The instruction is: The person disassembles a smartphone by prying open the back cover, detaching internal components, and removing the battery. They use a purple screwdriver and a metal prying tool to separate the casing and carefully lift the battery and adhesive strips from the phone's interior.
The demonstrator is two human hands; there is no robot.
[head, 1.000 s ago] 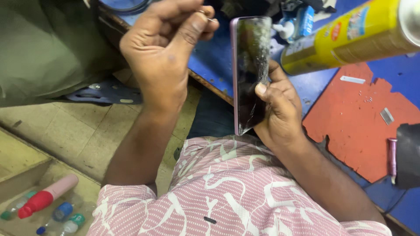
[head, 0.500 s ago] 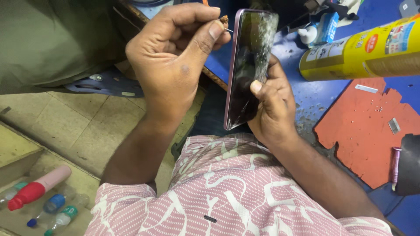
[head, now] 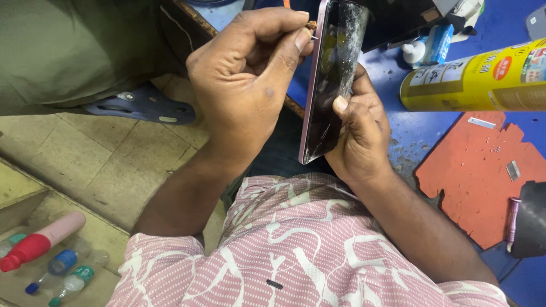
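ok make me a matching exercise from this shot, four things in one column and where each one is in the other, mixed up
Things:
1. phone
2. spray can
3. red-capped bottle
4. orange mat

Places:
A. in a box low on the left, by the floor
B. lying on its side on the blue bench top
C. flat on the bench, under the can
D. upright on edge, in the right hand, with the left hand at its side

Pairs: 1-D, 2-B, 3-A, 4-C

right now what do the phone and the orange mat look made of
Phone: glossy glass front, going by its reflections and whitish cracks; pink rim looks like satin metal or plastic. Orange mat: matte, ragged-edged, probably silicone or rubber.
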